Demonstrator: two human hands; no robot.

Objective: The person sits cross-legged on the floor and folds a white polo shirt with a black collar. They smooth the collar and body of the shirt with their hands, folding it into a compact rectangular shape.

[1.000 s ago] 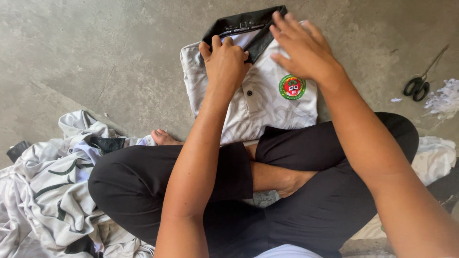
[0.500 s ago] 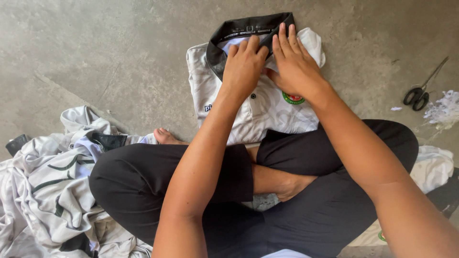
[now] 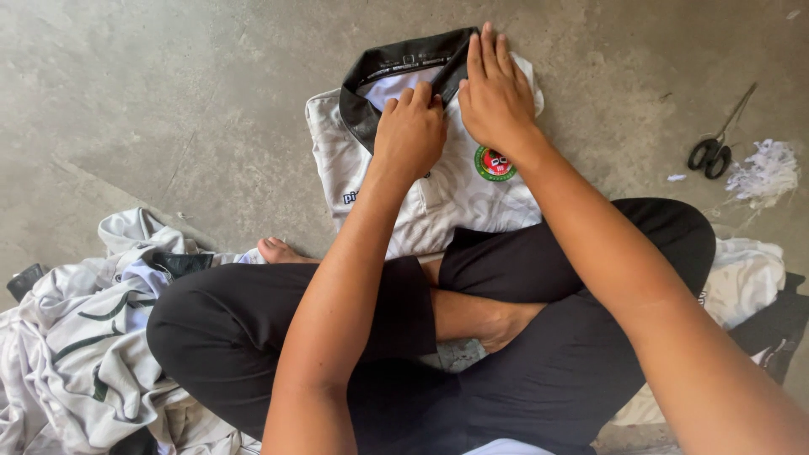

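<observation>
A folded white shirt (image 3: 438,198) with a black collar (image 3: 383,66) and a round red and green badge (image 3: 495,163) lies on the concrete floor in front of my crossed legs. My left hand (image 3: 410,131) is curled at the collar opening, its fingertips pinching the shirt's front edge below the collar. My right hand (image 3: 495,93) lies flat, fingers together, pressing on the right side of the collar and the shirt's shoulder.
A heap of white shirts with dark trim (image 3: 80,337) lies at my left knee. More folded white and black cloth (image 3: 746,274) sits at my right. Black-handled scissors (image 3: 715,145) and a small pile of white scraps (image 3: 765,173) lie on the floor to the right.
The view has shifted so the shirt sits higher and more centred. My right hand has slid off the badge up onto the collar. My left hand stays at the collar opening.
</observation>
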